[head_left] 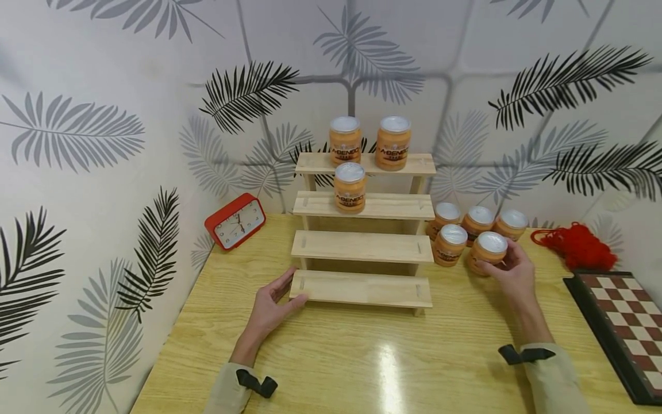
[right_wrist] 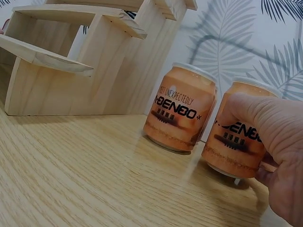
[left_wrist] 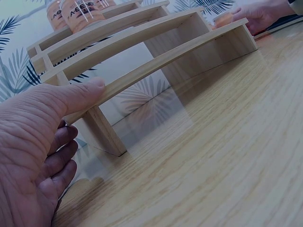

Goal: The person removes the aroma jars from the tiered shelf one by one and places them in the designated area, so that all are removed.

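My right hand (head_left: 517, 276) grips an orange can (head_left: 486, 253) with a silver lid, thumb on the near side and fingers round its right. In the right wrist view that held can (right_wrist: 236, 137) is slightly tilted, close over the table, beside another orange can (right_wrist: 180, 109). My left hand (head_left: 271, 305) holds the left end of the lowest step of a wooden tiered shelf (head_left: 362, 287). The left wrist view shows its thumb (left_wrist: 85, 94) over the board and the fingers below. Two cans (head_left: 394, 144) stand on the top tier and one can (head_left: 350, 188) on the tier below.
Several more orange cans (head_left: 449, 244) stand close together right of the shelf. A red clock (head_left: 235, 222) is at the left. Red netting (head_left: 581, 246) and a checkered board (head_left: 626, 322) lie at the right. A leaf-patterned curtain (head_left: 155, 86) hangs behind the table.
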The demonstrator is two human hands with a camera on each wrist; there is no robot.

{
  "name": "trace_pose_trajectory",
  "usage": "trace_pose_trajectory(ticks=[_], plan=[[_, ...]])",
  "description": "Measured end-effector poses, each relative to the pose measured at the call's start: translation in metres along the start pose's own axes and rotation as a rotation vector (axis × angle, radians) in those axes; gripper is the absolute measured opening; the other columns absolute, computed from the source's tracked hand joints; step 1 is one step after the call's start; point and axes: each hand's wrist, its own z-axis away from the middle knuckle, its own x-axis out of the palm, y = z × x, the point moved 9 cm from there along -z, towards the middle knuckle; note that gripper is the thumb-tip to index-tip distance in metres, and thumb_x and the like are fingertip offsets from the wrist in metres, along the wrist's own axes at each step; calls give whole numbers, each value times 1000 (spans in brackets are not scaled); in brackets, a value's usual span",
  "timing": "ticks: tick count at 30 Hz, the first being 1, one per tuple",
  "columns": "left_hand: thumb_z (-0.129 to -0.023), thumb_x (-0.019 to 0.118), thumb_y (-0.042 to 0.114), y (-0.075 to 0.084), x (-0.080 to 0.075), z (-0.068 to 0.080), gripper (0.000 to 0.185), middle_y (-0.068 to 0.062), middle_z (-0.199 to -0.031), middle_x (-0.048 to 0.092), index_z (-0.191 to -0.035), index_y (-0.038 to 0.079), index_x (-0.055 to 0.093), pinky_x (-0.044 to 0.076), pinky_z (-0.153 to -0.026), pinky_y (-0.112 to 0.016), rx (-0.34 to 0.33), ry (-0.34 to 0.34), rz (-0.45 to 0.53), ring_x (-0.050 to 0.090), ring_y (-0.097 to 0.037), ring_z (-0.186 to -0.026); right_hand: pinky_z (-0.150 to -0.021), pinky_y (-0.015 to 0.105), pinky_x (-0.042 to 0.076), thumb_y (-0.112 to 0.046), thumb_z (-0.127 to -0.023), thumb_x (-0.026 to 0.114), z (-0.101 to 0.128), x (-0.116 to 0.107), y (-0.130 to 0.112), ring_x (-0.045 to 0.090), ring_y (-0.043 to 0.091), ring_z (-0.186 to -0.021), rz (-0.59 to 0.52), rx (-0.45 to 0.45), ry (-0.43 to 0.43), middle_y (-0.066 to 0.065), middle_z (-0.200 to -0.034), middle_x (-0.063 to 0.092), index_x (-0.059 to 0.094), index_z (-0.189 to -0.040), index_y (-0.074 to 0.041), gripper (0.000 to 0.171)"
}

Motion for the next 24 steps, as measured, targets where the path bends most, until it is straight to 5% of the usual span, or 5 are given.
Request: trace_pose_trajectory(ticks=[24], plan=[[-92, 81, 7, 0, -1, 1, 71, -12, -154, 53, -155, 1, 48, 40, -118, -45, 12, 3, -22, 50, -29, -143, -91, 7, 48, 16, -85, 78, -7, 7, 10, 56, 0, -116, -32, -10, -29, -13, -128, 60, 48, -153, -4, 78]])
